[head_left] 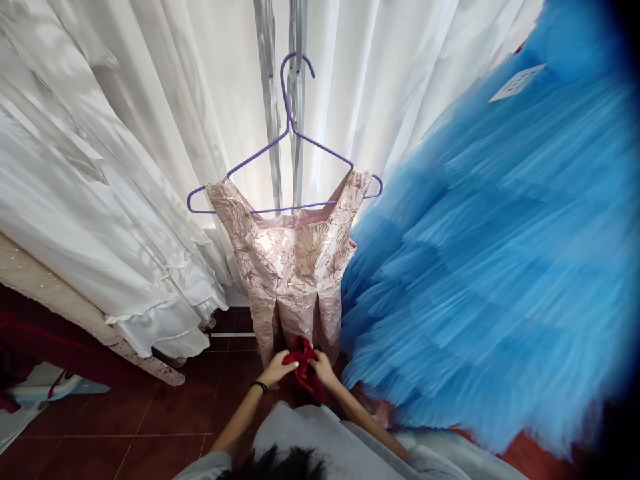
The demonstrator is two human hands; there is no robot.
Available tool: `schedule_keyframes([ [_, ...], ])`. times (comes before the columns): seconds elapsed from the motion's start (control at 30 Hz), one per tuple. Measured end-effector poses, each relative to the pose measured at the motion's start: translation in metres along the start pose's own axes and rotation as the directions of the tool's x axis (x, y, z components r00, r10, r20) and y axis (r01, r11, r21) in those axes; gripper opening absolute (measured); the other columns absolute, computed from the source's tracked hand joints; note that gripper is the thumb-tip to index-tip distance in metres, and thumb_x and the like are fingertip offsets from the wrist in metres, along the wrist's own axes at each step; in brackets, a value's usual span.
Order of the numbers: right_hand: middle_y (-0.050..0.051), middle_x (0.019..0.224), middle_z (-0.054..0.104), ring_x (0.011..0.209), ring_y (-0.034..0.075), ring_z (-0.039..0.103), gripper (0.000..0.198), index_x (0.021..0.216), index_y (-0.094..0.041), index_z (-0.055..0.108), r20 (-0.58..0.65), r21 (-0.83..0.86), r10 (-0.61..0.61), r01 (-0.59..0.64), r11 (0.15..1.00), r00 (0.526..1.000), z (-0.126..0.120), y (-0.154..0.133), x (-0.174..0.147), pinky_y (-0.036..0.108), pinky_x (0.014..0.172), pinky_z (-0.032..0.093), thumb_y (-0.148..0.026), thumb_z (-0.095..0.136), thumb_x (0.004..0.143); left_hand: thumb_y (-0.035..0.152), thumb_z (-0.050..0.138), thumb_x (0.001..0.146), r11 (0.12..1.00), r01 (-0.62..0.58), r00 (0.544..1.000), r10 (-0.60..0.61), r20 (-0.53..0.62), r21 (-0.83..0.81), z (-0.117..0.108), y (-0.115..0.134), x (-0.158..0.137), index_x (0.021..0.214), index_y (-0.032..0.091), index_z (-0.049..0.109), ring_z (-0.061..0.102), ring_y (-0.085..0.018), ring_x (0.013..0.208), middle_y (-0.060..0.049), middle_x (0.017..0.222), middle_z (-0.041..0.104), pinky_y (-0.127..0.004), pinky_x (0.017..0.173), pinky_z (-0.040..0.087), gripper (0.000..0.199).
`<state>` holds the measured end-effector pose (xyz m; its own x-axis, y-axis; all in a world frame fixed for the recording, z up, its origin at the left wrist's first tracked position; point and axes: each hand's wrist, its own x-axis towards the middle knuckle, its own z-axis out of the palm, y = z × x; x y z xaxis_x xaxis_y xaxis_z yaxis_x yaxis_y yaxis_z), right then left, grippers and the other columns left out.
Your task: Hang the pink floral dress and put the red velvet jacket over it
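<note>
Low in the middle of the head view, a bunched dark red cloth (303, 370) is held between my two hands. My left hand (278, 369), with a black band at the wrist, pinches its left side. On the other side, my right hand (323, 370) grips the cloth with curled fingers. Just beyond my hands hangs a pale pink dress (300, 267) with a gold floral pattern. Its straps rest on a purple hanger (286, 133), whose hook is up by a grey metal bar (297, 120). What kind of garment the red cloth is, I cannot make out.
White garments (150, 253) hang on the left, and a white curtain (215, 80) covers the back. A large blue tulle dress (480, 267) fills the right side. Dark red floor tiles (170, 410) lie below. At the lower left is a light blue object (75, 387).
</note>
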<state>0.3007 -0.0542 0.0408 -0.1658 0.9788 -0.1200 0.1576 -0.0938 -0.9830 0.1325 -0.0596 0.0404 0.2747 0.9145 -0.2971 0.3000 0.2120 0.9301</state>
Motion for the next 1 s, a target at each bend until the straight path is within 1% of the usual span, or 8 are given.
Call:
schedule_keyframes([
  [0.23, 0.002, 0.071, 0.066, 0.073, 0.02, 0.054, 0.02, 0.064, -0.018, 0.061, 0.058, -0.085, -0.17, 0.174, 0.981, 0.984, -0.06, -0.067, 0.036, 0.032, 0.075, 0.041, -0.036, 0.058, 0.071, 0.043, 0.066, 0.079, 0.96, -0.271, 0.962, 0.271, 0.01, 0.073, -0.068, 0.088, 0.003, 0.088, 0.016, 0.059, 0.053, -0.015, 0.08, 0.001, 0.084, 0.058, -0.026, 0.077, 0.041, 0.029],
  [0.4, 0.002, 0.072, 0.066, 0.07, 0.018, 0.054, 0.027, 0.07, -0.018, 0.062, -0.101, 0.002, -0.231, 0.232, 0.973, 0.968, -0.082, -0.119, 0.041, 0.029, 0.069, 0.043, -0.044, 0.057, 0.073, 0.038, 0.065, 0.076, 0.915, -0.384, 0.879, 0.404, -0.254, 0.127, -0.094, 0.138, -0.016, 0.076, 0.017, 0.055, 0.051, -0.013, 0.07, 0.003, 0.072, 0.054, -0.024, 0.069, 0.041, 0.024],
  [0.6, -0.003, 0.055, 0.056, 0.053, 0.013, 0.048, 0.029, 0.062, -0.02, 0.056, -0.479, 0.407, -0.014, 0.237, 0.882, 0.878, -0.152, -0.14, 0.031, 0.025, 0.055, 0.043, -0.046, 0.068, 0.055, 0.033, 0.064, 0.067, 0.913, -0.382, 0.6, 0.361, -0.714, 0.141, -0.15, 0.141, -0.045, 0.073, 0.018, 0.054, 0.047, -0.012, 0.063, 0.004, 0.067, 0.053, -0.022, 0.061, 0.039, 0.019],
  [0.7, 0.0, 0.06, 0.058, 0.056, 0.017, 0.054, 0.06, 0.092, -0.019, 0.066, -0.344, 0.313, -0.08, 0.194, 0.93, 0.936, -0.176, -0.144, 0.017, 0.029, 0.055, 0.045, -0.072, 0.046, 0.074, 0.03, 0.063, 0.067, 0.89, -0.356, 0.485, 0.436, -0.758, 0.285, -0.165, 0.154, -0.068, 0.072, 0.019, 0.053, 0.046, -0.011, 0.062, 0.005, 0.065, 0.05, -0.022, 0.061, 0.038, 0.016],
  [0.77, 0.004, 0.075, 0.064, 0.066, 0.021, 0.06, 0.08, 0.129, -0.017, 0.056, -0.222, 0.027, -0.196, 0.207, 0.978, 0.955, -0.164, -0.139, 0.009, 0.032, 0.061, 0.047, -0.077, 0.036, 0.08, 0.027, 0.061, 0.068, 0.871, -0.346, 0.441, 0.479, -0.759, 0.348, -0.162, 0.168, -0.079, 0.071, 0.019, 0.05, 0.044, -0.011, 0.061, 0.005, 0.064, 0.047, -0.022, 0.06, 0.037, 0.013],
  [0.87, 0.013, 0.111, 0.067, 0.097, 0.028, 0.064, 0.086, 0.145, -0.017, 0.041, -0.019, -0.608, -0.287, 0.216, 0.764, 0.958, -0.11, -0.117, 0.005, 0.038, 0.083, 0.048, -0.059, 0.064, 0.074, 0.024, 0.057, 0.07, 0.85, -0.374, 0.441, 0.515, -0.735, 0.371, -0.147, 0.184, -0.087, 0.072, 0.02, 0.046, 0.041, -0.011, 0.059, 0.005, 0.065, 0.043, -0.022, 0.058, 0.035, 0.012],
  [0.93, 0.013, 0.12, 0.066, 0.109, 0.028, 0.062, 0.062, 0.136, -0.02, 0.053, 0.106, -0.824, -0.16, 0.176, 0.539, 0.982, -0.075, -0.1, 0.008, 0.037, 0.091, 0.046, -0.038, 0.066, 0.078, 0.022, 0.056, 0.072, 0.841, -0.382, 0.515, 0.537, -0.668, 0.383, -0.139, 0.191, -0.087, 0.074, 0.021, 0.044, 0.04, -0.011, 0.059, 0.005, 0.065, 0.042, -0.022, 0.057, 0.034, 0.012],
  [1.0, 0.012, 0.112, 0.07, 0.104, 0.026, 0.066, 0.04, 0.122, -0.021, 0.064, 0.121, -0.886, -0.031, 0.122, 0.448, 0.992, -0.062, -0.093, 0.015, 0.033, 0.086, 0.047, -0.019, 0.052, 0.084, 0.021, 0.054, 0.074, 0.823, -0.326, 0.63, 0.556, -0.542, 0.465, -0.138, 0.196, -0.088, 0.076, 0.021, 0.043, 0.043, -0.012, 0.06, 0.005, 0.066, 0.044, -0.023, 0.059, 0.034, 0.011],
])
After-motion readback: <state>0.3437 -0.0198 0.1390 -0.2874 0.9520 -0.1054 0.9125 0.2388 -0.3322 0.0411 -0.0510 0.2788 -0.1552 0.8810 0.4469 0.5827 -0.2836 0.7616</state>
